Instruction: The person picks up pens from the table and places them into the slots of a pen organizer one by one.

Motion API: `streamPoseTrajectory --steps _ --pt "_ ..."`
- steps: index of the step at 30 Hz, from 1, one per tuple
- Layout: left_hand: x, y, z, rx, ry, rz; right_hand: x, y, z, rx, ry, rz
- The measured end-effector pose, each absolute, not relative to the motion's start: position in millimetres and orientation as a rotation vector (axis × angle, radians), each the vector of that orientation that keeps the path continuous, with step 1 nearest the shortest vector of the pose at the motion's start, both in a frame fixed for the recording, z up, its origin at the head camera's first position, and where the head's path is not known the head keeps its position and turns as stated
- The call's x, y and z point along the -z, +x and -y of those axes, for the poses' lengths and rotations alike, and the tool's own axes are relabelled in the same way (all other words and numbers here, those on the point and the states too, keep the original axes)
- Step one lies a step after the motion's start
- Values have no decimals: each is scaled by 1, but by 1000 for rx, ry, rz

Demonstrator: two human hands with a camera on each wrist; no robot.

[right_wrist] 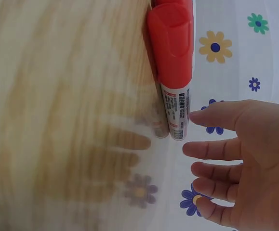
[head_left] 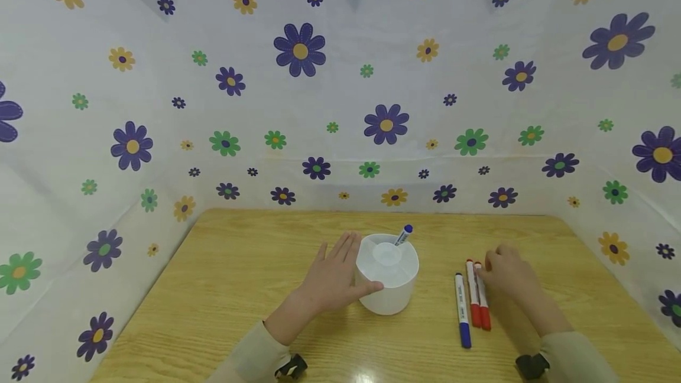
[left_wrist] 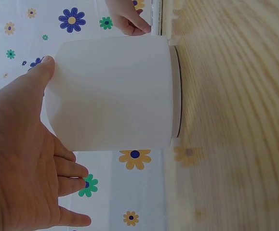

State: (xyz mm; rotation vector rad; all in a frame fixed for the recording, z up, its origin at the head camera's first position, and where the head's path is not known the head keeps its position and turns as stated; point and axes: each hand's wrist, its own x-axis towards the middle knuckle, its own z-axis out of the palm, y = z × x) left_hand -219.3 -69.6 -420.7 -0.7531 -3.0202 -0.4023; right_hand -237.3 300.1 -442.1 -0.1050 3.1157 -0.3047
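The right grip (head_left: pixel 509 273), fingers relaxed, is the nearer to the outer red marker (head_left: pixel 482 297), which lies just to its left on the counter (head_left: pixel 229 276), long axis roughly front-to-back; whether they touch, I can't tell. The left grip (head_left: pixel 332 279), straight-fingered, rests against the white holder (head_left: pixel 391 299).

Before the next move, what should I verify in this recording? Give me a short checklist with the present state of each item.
1. White divided holder upright on the wooden table: ok.
2. Left grip at the holder's side, fingers extended: ok.
3. Standing blue marker inside the holder, leaning: ok.
4. Loose blue marker apart from the left red marker: ok, a gap shows.
5. Right grip closed around the right red marker: not ok; the fingers are open beside it.
6. Thumb contact with that red marker: cannot tell; the thumb tip is right at its barrel.
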Motion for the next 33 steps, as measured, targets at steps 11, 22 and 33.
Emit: streamPoseTrajectory --steps 11,22,33 --pt "421 -219 70 411 -749 3025 443 -237 -303 238 -144 -3034" --pt "423 -220 70 413 -745 3033 443 -233 -300 227 -133 -3032" --pt "424 -221 70 406 -741 3032 443 -230 -297 221 -233 -3228"
